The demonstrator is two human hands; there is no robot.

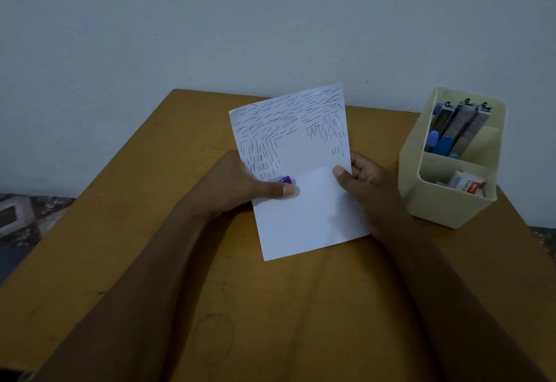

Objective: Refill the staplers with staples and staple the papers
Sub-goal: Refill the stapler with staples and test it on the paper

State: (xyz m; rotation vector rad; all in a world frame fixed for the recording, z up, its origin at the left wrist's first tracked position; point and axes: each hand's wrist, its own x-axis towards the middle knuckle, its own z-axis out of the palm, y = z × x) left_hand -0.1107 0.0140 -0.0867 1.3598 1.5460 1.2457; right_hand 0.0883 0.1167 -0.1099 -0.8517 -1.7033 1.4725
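The papers (304, 210) are held up off the counter (144, 231), tilted toward the camera, so that the stapled face can be read and the next bare spot picked. Rows of staples already cover the top and run down the left side; the lower half is blank.

The left hand (237, 184) comes in at the left edge, thumb pressed flat over the sheet. Just above the thumb a purple stapler (285, 179) shows only its tip. The rest is hidden by the hand and the paper, but it appears to be gripped with the edge fed between its jaws, placed at the end of the left-hand staple rows, where the next staple would go.

The right hand (362, 177) pinches the opposite edge, thumb in front and fingers curled behind. That probably keeps the sheet taut and stops it swinging when the stapler bites.

At the right of the counter stands a cream organiser box (448, 204). Its far compartment holds spare staplers (460, 124) standing on end, and the near one holds staple packets (464, 184), both within easy reach for refilling.
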